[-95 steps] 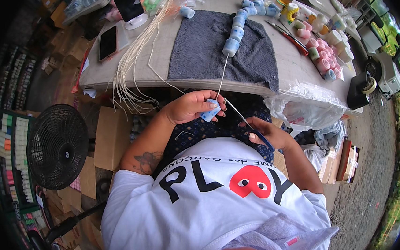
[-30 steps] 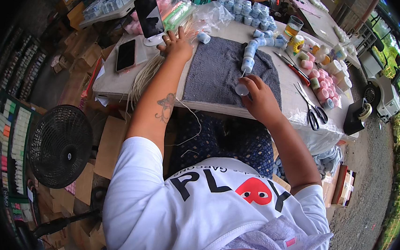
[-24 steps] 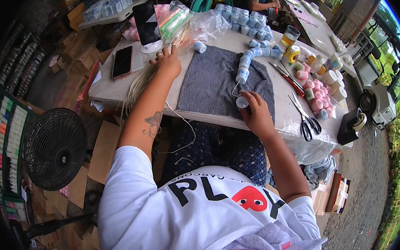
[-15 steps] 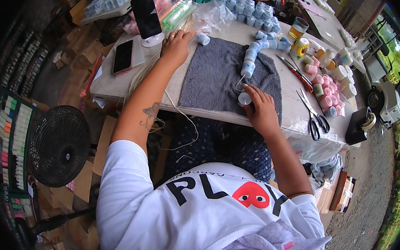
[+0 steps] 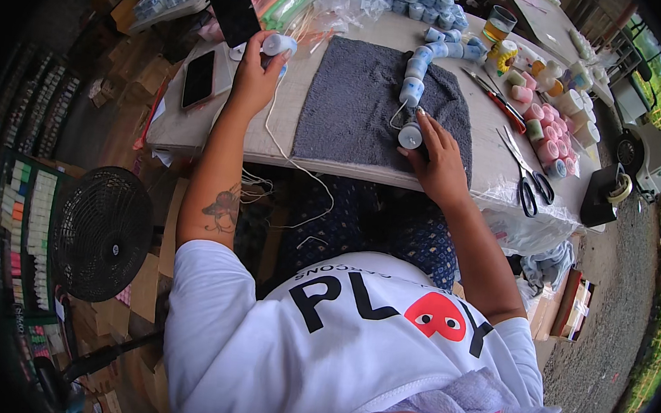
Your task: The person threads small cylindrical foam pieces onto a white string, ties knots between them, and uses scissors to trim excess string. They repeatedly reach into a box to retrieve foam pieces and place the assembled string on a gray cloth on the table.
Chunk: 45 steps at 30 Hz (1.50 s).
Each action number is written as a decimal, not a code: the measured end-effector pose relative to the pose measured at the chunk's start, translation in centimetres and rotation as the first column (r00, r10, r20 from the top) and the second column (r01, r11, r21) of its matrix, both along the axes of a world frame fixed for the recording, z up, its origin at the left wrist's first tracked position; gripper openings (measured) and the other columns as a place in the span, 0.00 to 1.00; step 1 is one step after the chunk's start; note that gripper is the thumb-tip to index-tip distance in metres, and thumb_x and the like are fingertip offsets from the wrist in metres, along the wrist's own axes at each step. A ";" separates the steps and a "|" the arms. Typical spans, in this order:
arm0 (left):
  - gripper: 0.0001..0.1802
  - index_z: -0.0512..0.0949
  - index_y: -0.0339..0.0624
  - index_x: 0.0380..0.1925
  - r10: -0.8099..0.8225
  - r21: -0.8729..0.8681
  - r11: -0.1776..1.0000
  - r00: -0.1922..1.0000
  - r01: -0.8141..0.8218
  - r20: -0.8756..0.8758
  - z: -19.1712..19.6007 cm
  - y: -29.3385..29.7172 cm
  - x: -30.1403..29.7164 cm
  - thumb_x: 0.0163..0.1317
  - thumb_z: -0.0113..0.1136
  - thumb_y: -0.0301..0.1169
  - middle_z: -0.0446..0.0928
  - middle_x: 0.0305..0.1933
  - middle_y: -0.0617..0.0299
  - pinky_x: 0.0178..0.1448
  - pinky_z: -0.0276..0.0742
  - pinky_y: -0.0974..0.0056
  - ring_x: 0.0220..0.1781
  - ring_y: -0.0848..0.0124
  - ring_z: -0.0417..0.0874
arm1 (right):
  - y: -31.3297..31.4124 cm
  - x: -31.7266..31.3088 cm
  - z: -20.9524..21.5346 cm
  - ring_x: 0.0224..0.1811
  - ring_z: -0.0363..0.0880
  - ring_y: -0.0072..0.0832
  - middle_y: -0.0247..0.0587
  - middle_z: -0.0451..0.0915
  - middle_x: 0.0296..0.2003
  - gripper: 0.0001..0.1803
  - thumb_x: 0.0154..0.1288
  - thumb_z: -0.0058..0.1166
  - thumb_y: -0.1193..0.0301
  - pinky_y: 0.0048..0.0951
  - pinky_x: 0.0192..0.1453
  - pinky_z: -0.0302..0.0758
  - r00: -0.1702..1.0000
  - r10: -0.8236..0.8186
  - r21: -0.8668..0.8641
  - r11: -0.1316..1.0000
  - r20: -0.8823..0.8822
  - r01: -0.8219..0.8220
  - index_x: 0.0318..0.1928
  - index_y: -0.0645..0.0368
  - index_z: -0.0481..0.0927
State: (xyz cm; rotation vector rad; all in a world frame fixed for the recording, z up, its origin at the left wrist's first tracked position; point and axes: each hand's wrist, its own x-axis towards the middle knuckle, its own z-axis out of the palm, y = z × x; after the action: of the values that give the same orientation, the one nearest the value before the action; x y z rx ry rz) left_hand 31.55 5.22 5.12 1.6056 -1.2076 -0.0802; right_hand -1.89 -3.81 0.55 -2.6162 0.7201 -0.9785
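My left hand [image 5: 253, 84] is raised over the left side of the table. Its fingers are closed around a small white-and-blue cup-shaped cylinder [image 5: 279, 45]. Just below that, a bit of pale blue shows by the fingers; what it belongs to is unclear. A thin white cord [image 5: 291, 158] hangs from near this hand past the table edge. On the grey towel [image 5: 346, 107], my right hand [image 5: 439, 157] has its thumb and fingers around another cylinder [image 5: 410, 137], its round end toward me. A loop of cord joins this one to a row of similar cylinders [image 5: 413, 89].
Scissors [image 5: 527, 179], a red-handled cutting tool [image 5: 501, 107] and pink cylinders [image 5: 555, 139] lie to the right. A tape dispenser [image 5: 603, 201] sits at the right corner. Left are a phone on a stand [image 5: 233, 9] and another phone [image 5: 199, 80]. A glass [image 5: 498, 24] stands behind.
My left hand has come back toward me from the bundle of strands and now holds a cylinder up. The cylinder that lay at the towel's left edge is gone from there. My right hand stays by its cylinder.
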 end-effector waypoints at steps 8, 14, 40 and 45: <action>0.21 0.67 0.49 0.57 0.440 0.481 0.834 0.200 0.271 -0.875 -18.8 34.6 4.2 0.65 0.57 0.36 0.72 0.55 0.57 0.43 0.79 0.52 0.46 0.60 0.79 | 0.5 0.2 0.2 0.53 0.75 0.44 0.48 0.74 0.55 0.24 0.50 0.60 0.80 0.39 0.56 0.71 0.970 0.224 -0.120 0.970 0.095 -0.212 0.50 0.46 0.81; 0.25 0.67 0.43 0.57 0.766 0.939 0.270 0.543 0.213 -0.343 -24.8 31.9 1.5 0.66 0.54 0.45 0.72 0.56 0.53 0.47 0.76 0.44 0.55 0.54 0.74 | -0.9 0.2 1.6 0.50 0.77 0.39 0.45 0.78 0.49 0.10 0.62 0.54 0.81 0.31 0.54 0.73 0.931 0.246 0.272 0.908 0.271 -0.319 0.43 0.59 0.81; 0.36 0.77 0.31 0.48 -0.493 0.781 0.625 0.779 0.007 0.388 -0.8 -32.0 -20.0 0.49 0.64 0.52 0.76 0.54 0.44 0.61 0.72 0.59 0.57 0.53 0.77 | 2.4 -7.0 5.0 0.65 0.66 0.38 0.45 0.75 0.53 0.08 0.71 0.46 0.74 0.38 0.66 0.62 0.593 0.123 0.600 -0.027 0.796 -0.800 0.37 0.62 0.78; 0.48 0.58 0.18 0.57 -0.095 0.519 0.854 0.972 -0.031 0.214 2.2 -30.7 -15.9 0.44 0.70 0.41 0.74 0.52 0.34 0.56 0.76 0.59 0.54 0.51 0.79 | 1.6 -7.4 5.6 0.65 0.65 0.43 0.48 0.76 0.51 0.08 0.69 0.47 0.73 0.45 0.68 0.60 0.530 0.252 0.529 0.076 0.810 -0.845 0.35 0.63 0.79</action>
State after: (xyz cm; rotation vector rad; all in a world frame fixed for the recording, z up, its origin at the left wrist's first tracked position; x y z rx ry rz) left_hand 15.68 -25.48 7.29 2.1126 -1.4803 -0.2669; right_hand -9.29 -2.23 6.16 -1.1905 -0.0935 -0.6163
